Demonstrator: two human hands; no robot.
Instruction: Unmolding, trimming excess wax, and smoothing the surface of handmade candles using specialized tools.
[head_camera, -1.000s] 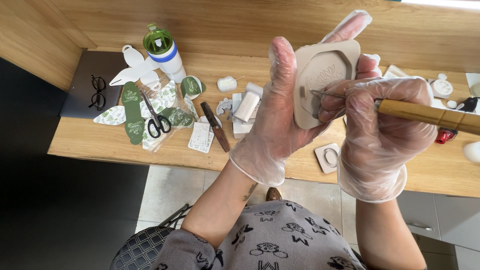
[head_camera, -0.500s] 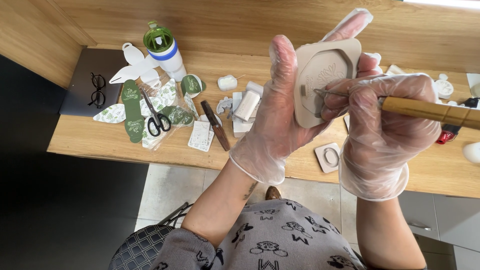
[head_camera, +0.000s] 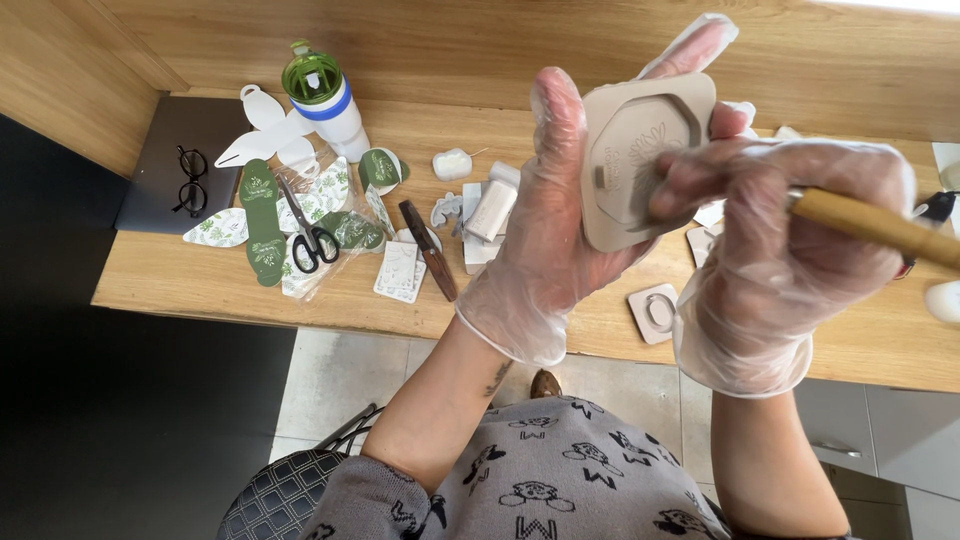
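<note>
Barely a shift since half a second ago — the right hand has slid a touch across the mould's face, its fingers now covering more of the recess, while the left hand keeps the same hold. Sweeping from the left: a dark matte mat (head_camera: 160, 150) sits in the corner of the pale wooden worktop (head_camera: 350, 310) with thin black-framed glasses (head_camera: 190, 182) lying on it. Next, a scatter of flat paper cut-outs (head_camera: 262, 222), white and leaf-green, rounded like petals, with black-handled scissors (head_camera: 310, 240) lying across a crinkly clear bag. Behind them stands a smooth white bottle (head_camera: 325, 95) with a blue band and a translucent green lid. Then a brown-handled tool (head_camera: 428, 250) lying diagonally, beside small white plaster-like pieces (head_camera: 490, 205). Now the action: the left hand (head_camera: 545, 230), in a loose, wrinkled clear plastic glove, is closed around the beige mould (head_camera: 635, 160) — a flat, matte, rounded-corner slab with an octagonal recess — held upright above the counter, thumb on its left edge, fingers behind. The right hand (head_camera: 775, 235), gloved the same way, grips a wooden-handled tool (head_camera: 875, 228), its working end hidden behind the fingers at the mould's face. Below on the worktop lies a small square mould (head_camera: 652, 312) with an oval hollow.
</note>
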